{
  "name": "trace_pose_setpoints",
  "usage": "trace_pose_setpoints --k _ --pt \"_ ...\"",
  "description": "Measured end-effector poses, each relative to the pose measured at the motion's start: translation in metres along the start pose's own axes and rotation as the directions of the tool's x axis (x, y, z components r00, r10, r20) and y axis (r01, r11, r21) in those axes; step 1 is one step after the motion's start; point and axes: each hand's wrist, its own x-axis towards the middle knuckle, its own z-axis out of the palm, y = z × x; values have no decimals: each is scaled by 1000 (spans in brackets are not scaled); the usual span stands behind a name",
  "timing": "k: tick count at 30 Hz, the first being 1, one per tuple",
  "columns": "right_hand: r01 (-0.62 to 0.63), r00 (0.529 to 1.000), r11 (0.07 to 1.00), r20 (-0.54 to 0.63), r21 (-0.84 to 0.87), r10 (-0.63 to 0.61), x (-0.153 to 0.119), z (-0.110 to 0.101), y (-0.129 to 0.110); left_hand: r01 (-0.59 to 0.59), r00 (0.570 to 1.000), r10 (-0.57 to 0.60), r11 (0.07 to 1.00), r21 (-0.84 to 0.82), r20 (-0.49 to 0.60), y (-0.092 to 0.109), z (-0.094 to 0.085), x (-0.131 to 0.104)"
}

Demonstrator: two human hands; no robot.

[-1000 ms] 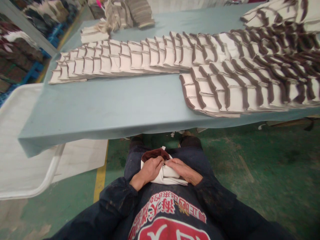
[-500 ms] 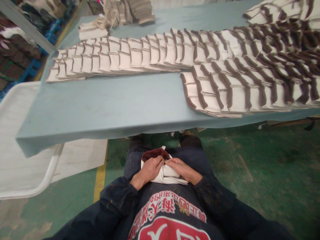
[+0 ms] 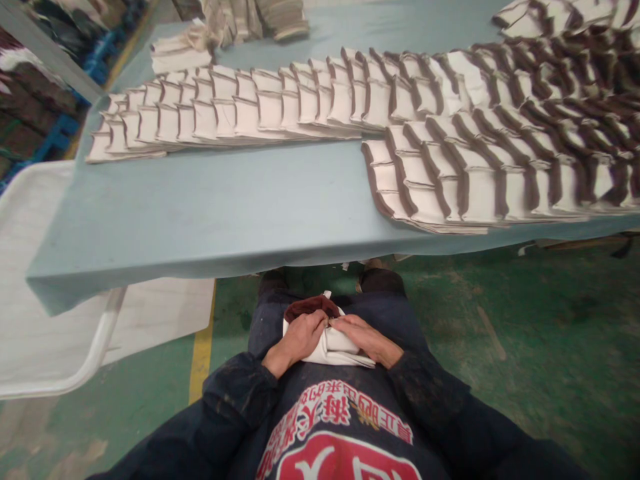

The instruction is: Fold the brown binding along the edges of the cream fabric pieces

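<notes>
**Left hand and right hand meeting over cream-and-maroon cloth piece**

A person in dark sleeves is holding the cloth piece low at the front of the body, just off the middle of the near edge of the table. The left hand is arching over its left side, thumb and fingertips pinching the fabric. The right hand is slanting in from the other side, its fingers lying close together and almost straight, the tips nearly meeting the left's; whether they are pinching cannot be told. Both forearms are angling inward, 2 wrists bending gently. Cream pieces are overlapping from the table's left edge, while brown-edged pieces are fanning along the near edge towards the right.
</notes>
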Motion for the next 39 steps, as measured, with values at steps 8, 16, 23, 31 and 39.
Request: trace_pose_setpoints --k 8,16,23,31,39 --pt "-9 1000 1000 -3 -4 9 2 0 1 10 1000 -10 1000 -6 7 0 -1 1" --pt "-5 1000 1000 13 4 5 3 -1 -1 15 1000 -15 1000 -5 7 0 -2 3" --pt "6 1000 1000 20 5 -6 4 -2 2 14 1000 -14 1000 -7 6 -1 0 3" --pt "16 1000 1000 18 -5 -16 4 -1 3 10 1000 -10 1000 -24 -18 -1 2 2" --pt "27 1000 1000 13 -12 -26 3 -1 3 8 1000 -8 1000 -25 -24 -1 1 1"
